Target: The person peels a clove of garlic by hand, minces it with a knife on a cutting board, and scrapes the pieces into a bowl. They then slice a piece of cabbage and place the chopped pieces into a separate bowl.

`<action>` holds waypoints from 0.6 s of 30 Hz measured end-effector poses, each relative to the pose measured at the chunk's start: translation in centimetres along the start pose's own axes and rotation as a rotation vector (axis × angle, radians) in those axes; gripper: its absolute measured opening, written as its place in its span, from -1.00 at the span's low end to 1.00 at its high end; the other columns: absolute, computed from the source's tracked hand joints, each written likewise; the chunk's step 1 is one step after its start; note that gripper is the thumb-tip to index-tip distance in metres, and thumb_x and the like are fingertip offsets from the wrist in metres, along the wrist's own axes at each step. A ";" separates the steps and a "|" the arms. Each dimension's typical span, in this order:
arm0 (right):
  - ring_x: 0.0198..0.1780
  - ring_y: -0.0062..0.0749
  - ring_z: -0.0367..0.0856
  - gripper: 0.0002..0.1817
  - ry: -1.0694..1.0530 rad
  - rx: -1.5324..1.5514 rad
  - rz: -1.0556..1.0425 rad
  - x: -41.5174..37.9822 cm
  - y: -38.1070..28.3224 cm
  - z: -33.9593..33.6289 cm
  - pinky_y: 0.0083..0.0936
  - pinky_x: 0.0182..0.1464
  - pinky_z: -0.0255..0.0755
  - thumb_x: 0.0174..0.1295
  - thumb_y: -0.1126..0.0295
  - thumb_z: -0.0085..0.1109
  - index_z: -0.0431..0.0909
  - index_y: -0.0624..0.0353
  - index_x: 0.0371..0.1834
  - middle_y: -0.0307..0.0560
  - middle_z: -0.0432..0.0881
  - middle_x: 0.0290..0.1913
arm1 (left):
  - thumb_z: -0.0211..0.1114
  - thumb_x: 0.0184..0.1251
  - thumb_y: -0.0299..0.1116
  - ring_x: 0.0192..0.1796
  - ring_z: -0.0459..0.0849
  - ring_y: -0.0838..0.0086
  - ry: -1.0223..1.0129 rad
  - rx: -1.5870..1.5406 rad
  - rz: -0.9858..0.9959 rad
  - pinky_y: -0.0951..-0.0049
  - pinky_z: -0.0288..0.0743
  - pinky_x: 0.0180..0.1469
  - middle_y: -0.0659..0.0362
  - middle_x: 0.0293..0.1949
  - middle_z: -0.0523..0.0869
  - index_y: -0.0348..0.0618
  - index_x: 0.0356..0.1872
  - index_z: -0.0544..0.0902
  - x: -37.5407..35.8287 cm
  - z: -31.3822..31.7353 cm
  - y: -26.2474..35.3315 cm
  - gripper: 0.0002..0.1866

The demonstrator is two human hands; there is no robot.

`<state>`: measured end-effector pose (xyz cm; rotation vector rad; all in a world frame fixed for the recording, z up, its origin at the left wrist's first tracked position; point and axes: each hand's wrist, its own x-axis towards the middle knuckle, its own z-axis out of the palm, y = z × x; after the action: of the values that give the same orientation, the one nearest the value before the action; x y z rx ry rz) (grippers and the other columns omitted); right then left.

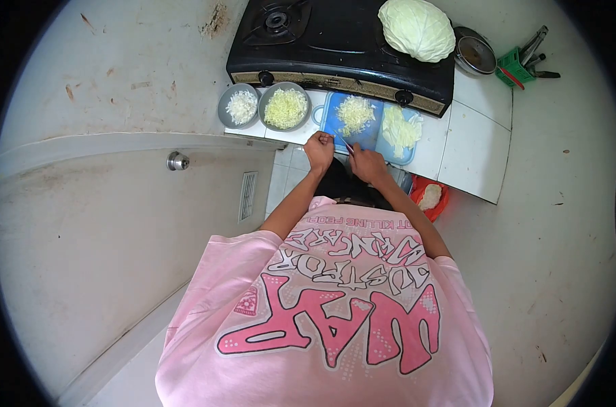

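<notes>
My right hand [367, 165] is closed around the handle of a knife [346, 144], whose blade points up and left over the near edge of the blue cutting board [329, 115]. Beside the blade tip, at the board's near left corner, my left hand [319, 150] is curled with its fingers closed; whatever it may hold is hidden. A heap of finely chopped cabbage [356, 115] lies on the middle of the board. On its right part rest pale cabbage leaves [401, 130].
Left of the board stand two grey bowls, one with chopped white pieces [241, 108], one with chopped cabbage [285, 108]. Behind is a black gas stove [342, 41] bearing a whole cabbage [416, 30]. At right are a pot [476, 54] and green utensil basket [515, 66]; below hangs a red bag [438, 203].
</notes>
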<state>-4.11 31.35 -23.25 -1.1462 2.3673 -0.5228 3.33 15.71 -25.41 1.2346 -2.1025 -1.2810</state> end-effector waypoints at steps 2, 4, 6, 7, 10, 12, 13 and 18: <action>-0.37 0.29 0.73 -0.64 -0.014 0.013 -0.006 -0.6 -0.3 0.1 0.13 -0.27 0.61 0.45 0.19 0.05 0.44 0.30 0.05 0.31 0.71 -0.43 | 0.47 0.22 -0.46 -0.42 0.73 0.54 0.013 -0.010 -0.010 0.45 0.60 -0.25 0.13 -0.46 0.81 -0.32 -0.33 0.79 0.1 0.2 -0.3 -0.88; -0.35 0.30 0.73 -0.62 -0.023 0.017 0.001 -0.8 -0.3 0.4 0.14 -0.26 0.61 0.45 0.18 0.05 0.44 0.31 0.06 0.32 0.71 -0.42 | 0.48 0.21 -0.44 -0.42 0.73 0.54 0.026 0.007 -0.043 0.43 0.60 -0.24 0.13 -0.47 0.81 -0.32 -0.32 0.80 0.0 0.1 0.0 -0.87; -0.36 0.30 0.73 -0.62 -0.025 0.020 0.011 -0.8 -0.4 0.9 0.14 -0.27 0.61 0.44 0.18 0.06 0.44 0.32 0.06 0.32 0.71 -0.42 | 0.49 0.21 -0.42 -0.43 0.73 0.53 0.030 0.021 -0.081 0.42 0.60 -0.24 0.12 -0.48 0.81 -0.32 -0.31 0.81 0.0 0.0 0.3 -0.85; -0.37 0.30 0.73 -0.62 -0.024 0.020 0.017 -0.6 -0.5 1.1 0.14 -0.27 0.62 0.44 0.18 0.06 0.44 0.33 0.05 0.31 0.70 -0.43 | 0.49 0.21 -0.41 -0.44 0.74 0.52 0.028 0.026 -0.102 0.42 0.60 -0.24 0.12 -0.48 0.81 -0.32 -0.31 0.81 0.1 0.0 0.5 -0.84; -0.40 0.28 0.73 -0.62 0.001 0.015 0.013 0.5 -0.7 1.7 0.12 -0.30 0.62 0.44 0.18 0.07 0.43 0.34 0.02 0.30 0.70 -0.46 | 0.50 0.19 -0.39 -0.44 0.75 0.49 0.002 0.040 -0.173 0.41 0.59 -0.24 0.11 -0.49 0.82 -0.33 -0.30 0.82 0.2 -0.3 0.8 -0.82; -0.42 0.28 0.72 -0.62 0.025 0.015 0.002 0.9 -0.7 1.7 0.12 -0.32 0.62 0.44 0.18 0.07 0.43 0.34 0.01 0.28 0.70 -0.47 | 0.50 0.18 -0.39 -0.44 0.75 0.49 -0.010 0.053 -0.212 0.42 0.60 -0.24 0.11 -0.49 0.82 -0.33 -0.31 0.83 0.4 -0.6 1.2 -0.82; -0.43 0.28 0.72 -0.63 0.036 0.018 -0.001 0.8 -0.6 1.7 0.11 -0.33 0.62 0.44 0.18 0.07 0.43 0.33 0.00 0.28 0.70 -0.48 | 0.50 0.18 -0.40 -0.44 0.76 0.49 -0.013 0.062 -0.227 0.42 0.60 -0.24 0.11 -0.49 0.82 -0.32 -0.32 0.84 0.4 -0.7 1.4 -0.83; -0.43 0.28 0.72 -0.61 0.072 0.037 0.016 -0.1 -0.3 2.0 0.12 -0.34 0.61 0.44 0.17 0.08 0.44 0.34 0.02 0.29 0.69 -0.48 | 0.50 0.14 -0.35 -0.48 0.75 0.49 -0.039 -0.074 -0.303 0.44 0.61 -0.27 0.11 -0.53 0.81 -0.34 -0.41 0.82 0.5 -0.7 1.1 -0.79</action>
<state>-2.79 30.96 -24.71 -1.1078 2.4155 -0.6100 3.01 15.13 -24.16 1.5513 -1.9261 -1.5051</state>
